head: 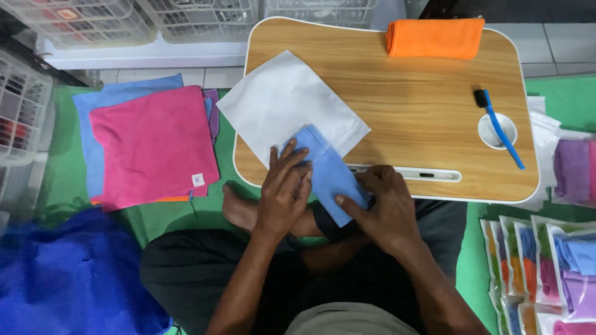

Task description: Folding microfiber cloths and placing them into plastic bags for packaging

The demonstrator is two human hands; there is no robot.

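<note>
At the centre of the frame, a folded blue cloth lies at the near edge of a small wooden lap table, its upper end tucked into the open mouth of a flat white pouch that stretches diagonally toward the upper left of the tabletop. The left hand rests flat on the cloth's left side, fingers spread and pressing down rather than closed around it. The right hand pinches the cloth's lower right corner between thumb and fingers, a narrow grip on the fabric. At the top of the table sits a folded orange cloth. On the right of the table, a blue-handled brush with a black head lies across a round white cup holder. To the left of the frame, a pink cloth bearing a small white square label at its lower right corner tops a stack of light blue and purple cloths on a green mat. A heap of deep blue fabric fills the lower left. At the lower right, clear rectangular packets overlap in a row, each showing stacked cloths in green, blue, orange, purple and pink. White plastic baskets line the upper left edge.
</note>
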